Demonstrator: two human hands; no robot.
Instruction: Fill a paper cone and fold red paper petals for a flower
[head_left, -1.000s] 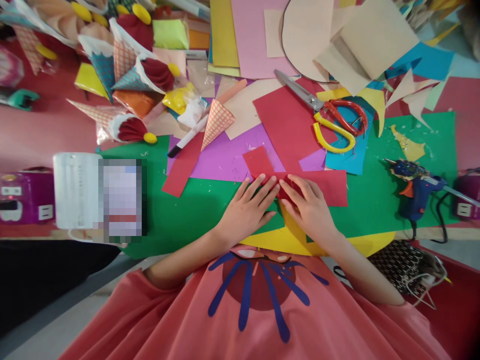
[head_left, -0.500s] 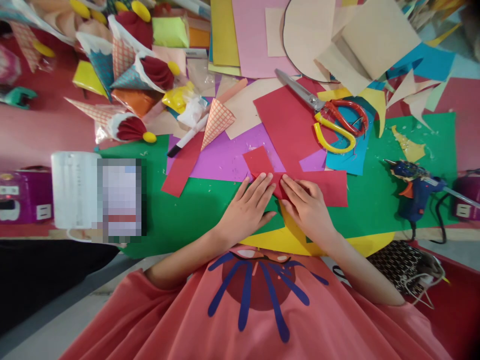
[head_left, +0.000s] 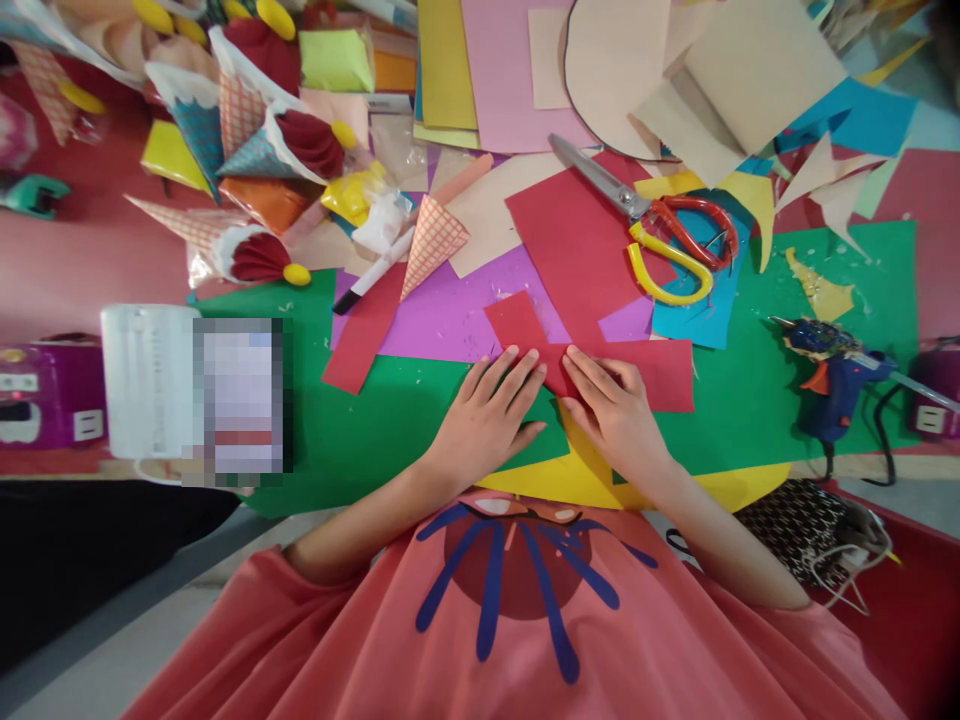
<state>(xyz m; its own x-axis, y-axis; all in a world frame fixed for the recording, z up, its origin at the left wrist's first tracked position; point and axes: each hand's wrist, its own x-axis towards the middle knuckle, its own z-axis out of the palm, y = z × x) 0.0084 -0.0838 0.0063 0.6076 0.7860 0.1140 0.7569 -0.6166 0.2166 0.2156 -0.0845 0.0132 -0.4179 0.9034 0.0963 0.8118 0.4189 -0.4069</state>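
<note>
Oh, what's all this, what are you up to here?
Someone is working on red paper strips with bare hands. The left hand and the right hand both lie flat on a folded-looking red strip, fingertips close together. Just beyond are a pair of scissors, lying open, and a small checked paper cone. A blue glue gun sits off to the right.
</note>
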